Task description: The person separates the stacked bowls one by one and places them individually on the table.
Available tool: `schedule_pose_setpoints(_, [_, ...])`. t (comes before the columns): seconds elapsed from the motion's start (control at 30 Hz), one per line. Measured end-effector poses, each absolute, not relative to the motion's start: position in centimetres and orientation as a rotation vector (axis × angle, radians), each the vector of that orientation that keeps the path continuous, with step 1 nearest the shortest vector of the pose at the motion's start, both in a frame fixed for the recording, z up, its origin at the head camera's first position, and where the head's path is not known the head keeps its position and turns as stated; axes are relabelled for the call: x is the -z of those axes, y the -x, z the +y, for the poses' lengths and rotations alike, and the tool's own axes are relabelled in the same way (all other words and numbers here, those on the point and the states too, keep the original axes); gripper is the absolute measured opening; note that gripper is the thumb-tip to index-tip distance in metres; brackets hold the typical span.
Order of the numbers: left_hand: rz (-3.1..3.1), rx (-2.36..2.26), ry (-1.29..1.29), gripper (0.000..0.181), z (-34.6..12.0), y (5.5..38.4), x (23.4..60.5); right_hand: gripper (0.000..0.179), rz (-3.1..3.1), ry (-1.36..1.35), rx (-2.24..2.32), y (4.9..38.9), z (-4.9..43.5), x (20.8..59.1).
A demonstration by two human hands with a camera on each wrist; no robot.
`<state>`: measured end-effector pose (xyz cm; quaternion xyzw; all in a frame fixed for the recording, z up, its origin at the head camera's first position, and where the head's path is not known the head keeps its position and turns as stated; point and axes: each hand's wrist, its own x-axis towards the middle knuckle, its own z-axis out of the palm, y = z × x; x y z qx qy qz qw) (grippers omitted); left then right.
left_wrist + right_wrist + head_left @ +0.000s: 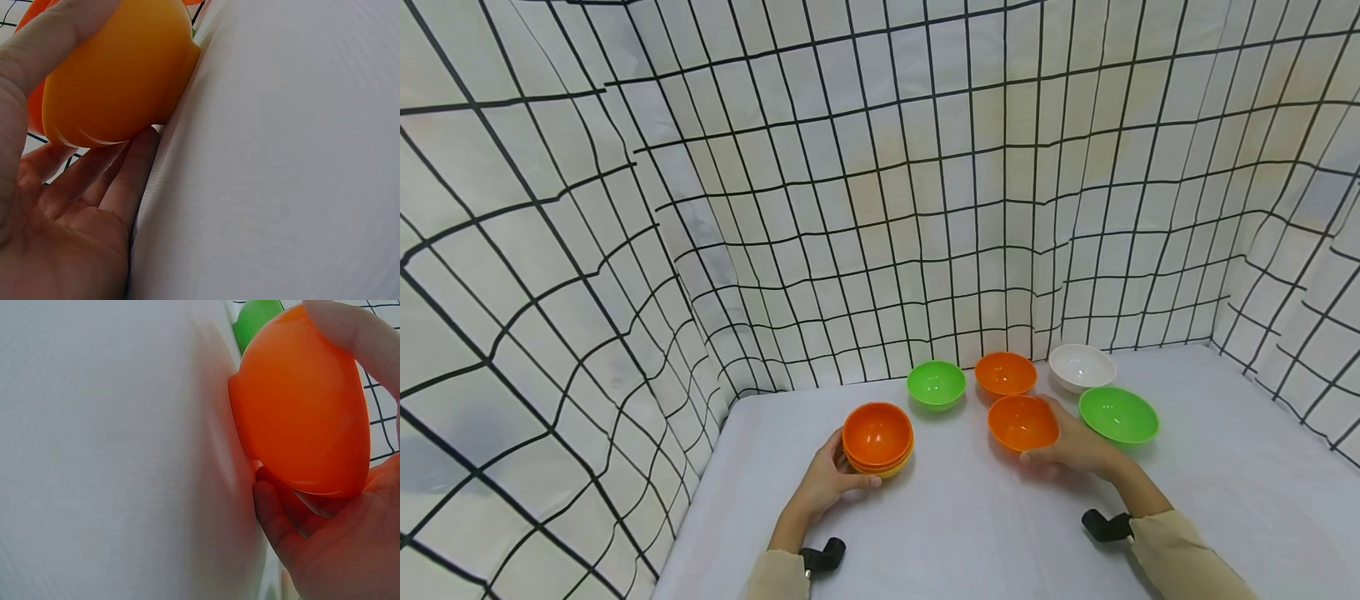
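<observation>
My left hand [824, 483] grips the side of a small stack of bowls, thumb at the front and fingers round the left. An orange bowl [877, 435] tops the stack; under it shows a yellow bowl [892, 472], whose base is at the table in the left wrist view. In my right hand [1077, 444] is another orange bowl [1022, 423], held by its right side between thumb and fingers. The right wrist view shows this bowl's outer wall [300, 406] upright, its foot at the cloth.
Behind these stand a green bowl [936, 385], an orange bowl [1006, 373] and a white bowl [1082, 367]. Another green bowl [1118, 415] lies just beyond my right hand. White cloth covers the table [955, 533]; a white wall with a black grid [925, 208] rises around it.
</observation>
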<state>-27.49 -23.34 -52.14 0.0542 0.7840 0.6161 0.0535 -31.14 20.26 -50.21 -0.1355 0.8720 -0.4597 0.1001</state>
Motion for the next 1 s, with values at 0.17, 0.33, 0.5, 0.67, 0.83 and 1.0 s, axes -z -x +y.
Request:
schedule_pose_setpoints(0.17, [2.377, -1.876, -0.171, 0.103, -23.36, 27.5, 52.19, 0.108, 2.565, 0.393, 1.376, 31.08, 20.23, 50.23])
schedule_pose_setpoints(0.33, [2.373, -1.881, -0.173, 0.102, -23.38, 27.52, 52.22, 0.108, 2.564, 0.387, 1.385, 31.0, 20.15, 50.2])
schedule_pose_setpoints(0.5, [2.372, -1.881, -0.169, 0.102, -23.36, 27.53, 52.22, 0.109, 2.569, 0.38, 1.389, 30.94, 20.1, 50.18])
schedule_pose_setpoints(0.67, [2.386, -1.869, -0.167, 0.103, -23.36, 27.54, 52.23, 0.112, 2.57, 0.387, 1.387, 30.99, 20.16, 50.22])
schedule_pose_setpoints(0.83, [2.39, -1.865, -0.166, 0.102, -23.35, 27.47, 52.11, 0.117, 2.575, 0.382, 1.37, 30.96, 20.16, 50.02])
schedule_pose_setpoints(1.0, [2.391, -1.865, -0.171, 0.102, -23.33, 27.41, 52.03, 0.12, 2.623, 0.379, 1.332, 30.76, 19.85, 49.47])
